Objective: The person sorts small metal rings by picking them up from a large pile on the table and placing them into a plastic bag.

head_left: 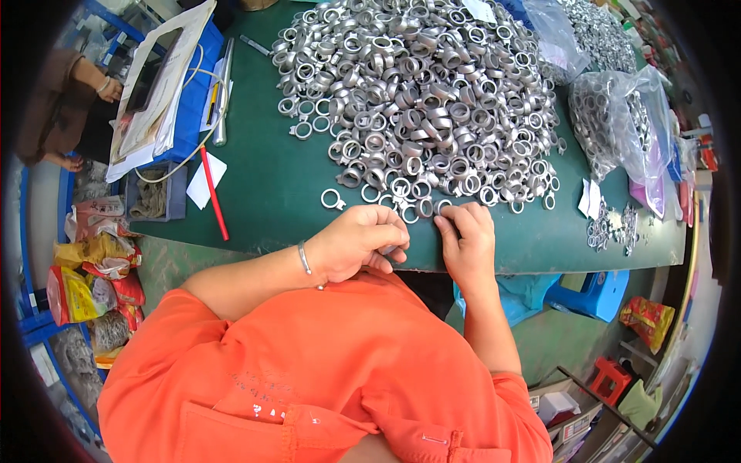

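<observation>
A big heap of silver metal rings (432, 100), many with a small tab on the side, covers the far middle of the green table (247, 154). At the table's near edge my left hand (361, 239) is closed, its fingers curled around a small grey piece that is mostly hidden. My right hand (469, 241) bends down at the heap's near rim, thumb and forefinger closing on a metal ring (441, 206). Between both hands lie several loose rings, and a single ring (333, 199) rests apart, just beyond my left hand.
On the left stand a blue tray with papers (166, 92), a red pencil-like stick (214, 193) and a bluish bin (158, 197). Right of the heap are a clear bag of rings (610, 127) and small metal parts (614, 228). A blue stool (594, 293) is below; another person's hand (110, 89) shows far left.
</observation>
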Motion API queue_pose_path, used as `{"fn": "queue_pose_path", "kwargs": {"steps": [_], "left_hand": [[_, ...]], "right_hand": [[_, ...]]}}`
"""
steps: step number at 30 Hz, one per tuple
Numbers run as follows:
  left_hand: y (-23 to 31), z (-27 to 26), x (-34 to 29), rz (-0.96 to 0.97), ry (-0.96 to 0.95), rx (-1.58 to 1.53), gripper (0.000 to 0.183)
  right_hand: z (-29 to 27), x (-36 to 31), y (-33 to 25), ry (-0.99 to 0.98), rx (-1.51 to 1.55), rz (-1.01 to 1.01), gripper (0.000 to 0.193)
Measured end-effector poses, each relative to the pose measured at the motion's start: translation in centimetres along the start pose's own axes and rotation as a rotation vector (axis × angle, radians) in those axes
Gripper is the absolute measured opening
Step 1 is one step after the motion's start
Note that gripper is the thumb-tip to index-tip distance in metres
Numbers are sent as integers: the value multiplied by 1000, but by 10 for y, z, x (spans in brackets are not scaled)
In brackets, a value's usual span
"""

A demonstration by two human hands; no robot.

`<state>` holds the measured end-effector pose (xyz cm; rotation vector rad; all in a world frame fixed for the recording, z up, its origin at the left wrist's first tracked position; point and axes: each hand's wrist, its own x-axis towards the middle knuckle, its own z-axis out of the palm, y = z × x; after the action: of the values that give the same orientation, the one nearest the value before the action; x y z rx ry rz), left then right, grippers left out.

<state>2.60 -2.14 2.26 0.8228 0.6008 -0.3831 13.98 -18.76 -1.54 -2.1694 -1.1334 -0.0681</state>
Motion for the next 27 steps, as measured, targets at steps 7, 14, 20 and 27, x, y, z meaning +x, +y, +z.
{"fn": "queue_pose_path", "kwargs": {"steps": [7, 14, 20, 27], "left_hand": [[10, 7, -1, 154, 30, 211, 20], [4, 2, 3, 658, 0, 520, 8], [2, -1, 6, 741, 33, 602, 8], [11, 1, 7, 512, 25, 414, 8]], "right_hand": [[-7, -10, -25, -72, 988, 341, 7], [-5, -6, -28, -37, 825, 147, 8], [0, 1, -36, 51, 1338, 344, 17], [3, 4, -28, 61, 1375, 200, 36]]}}
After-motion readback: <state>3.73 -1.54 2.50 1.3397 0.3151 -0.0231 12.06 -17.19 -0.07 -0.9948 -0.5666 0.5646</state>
